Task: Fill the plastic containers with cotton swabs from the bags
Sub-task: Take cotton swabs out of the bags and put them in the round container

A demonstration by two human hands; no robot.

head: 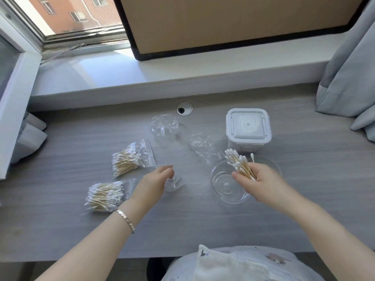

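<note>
My right hand (257,181) grips a bunch of cotton swabs (239,162) with wooden sticks, held over a clear round plastic container (225,187) on the desk. A clear round lid (269,163) lies just behind it, with one swab (252,157) sticking up there. My left hand (156,179) pinches a limp, emptied clear bag (175,182) just above the desk. Two full bags of swabs lie to the left, one bag (129,159) farther back and the other bag (105,194) nearer me. A white square container (248,126) with its lid on stands behind.
Two crumpled empty clear bags lie on the grey desk, one bag (164,125) near the round cable hole (184,108), the other bag (205,149) beside the white container. A windowsill and a brown board (223,23) run along the back. Grey curtain (349,74) hangs at right.
</note>
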